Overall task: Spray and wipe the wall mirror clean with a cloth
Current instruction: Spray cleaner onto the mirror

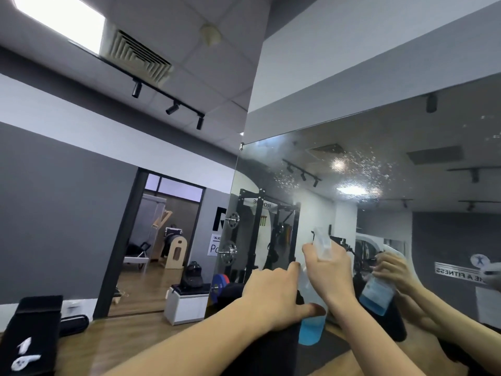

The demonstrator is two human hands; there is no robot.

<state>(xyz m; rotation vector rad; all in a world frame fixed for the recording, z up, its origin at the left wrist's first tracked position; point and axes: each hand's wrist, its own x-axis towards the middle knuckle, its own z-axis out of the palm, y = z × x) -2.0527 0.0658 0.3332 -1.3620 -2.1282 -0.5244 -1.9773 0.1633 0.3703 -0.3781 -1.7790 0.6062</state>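
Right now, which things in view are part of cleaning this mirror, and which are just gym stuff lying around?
Part of the job:
- wall mirror, droplets on its upper part
- spray bottle, right hand gripping it
- dark cloth under left hand

Just lying about:
- white storage box
- black bag on it
- black pad

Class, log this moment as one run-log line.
phase: spraying | right hand: grips spray bottle | left hand: holds dark cloth | mirror: droplets up high, unwiped

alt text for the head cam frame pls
A person's right hand grips a spray bottle of blue liquid aimed up at a wall mirror already speckled with droplets. The left hand holds a dark cloth beside it, in a gym.
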